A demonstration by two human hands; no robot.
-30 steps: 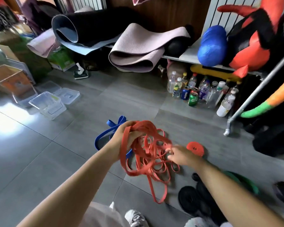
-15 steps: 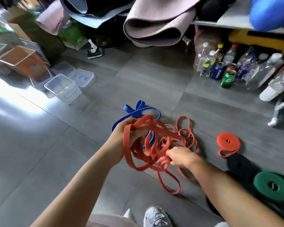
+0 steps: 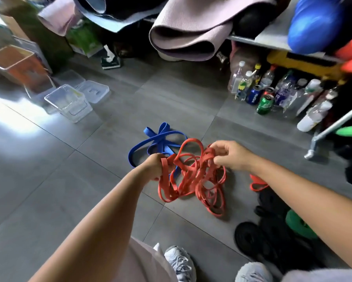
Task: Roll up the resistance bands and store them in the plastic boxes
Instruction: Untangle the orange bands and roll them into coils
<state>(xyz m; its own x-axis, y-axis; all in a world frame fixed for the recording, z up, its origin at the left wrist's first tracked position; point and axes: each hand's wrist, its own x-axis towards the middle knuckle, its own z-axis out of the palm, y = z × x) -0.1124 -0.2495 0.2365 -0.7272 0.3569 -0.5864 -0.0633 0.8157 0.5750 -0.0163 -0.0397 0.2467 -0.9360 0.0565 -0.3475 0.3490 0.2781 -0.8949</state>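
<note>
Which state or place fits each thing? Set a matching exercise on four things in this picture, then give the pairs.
Things
1. red bands
2. blue band
3. green band
4. clear box

States and places
A. rolled up, lower right
B. open-topped, far left on the floor
C. tangled, gripped by the left hand and right hand
D. loose on the floor beyond the tangle

Pairs: 1-C, 2-D, 3-A, 4-B
</note>
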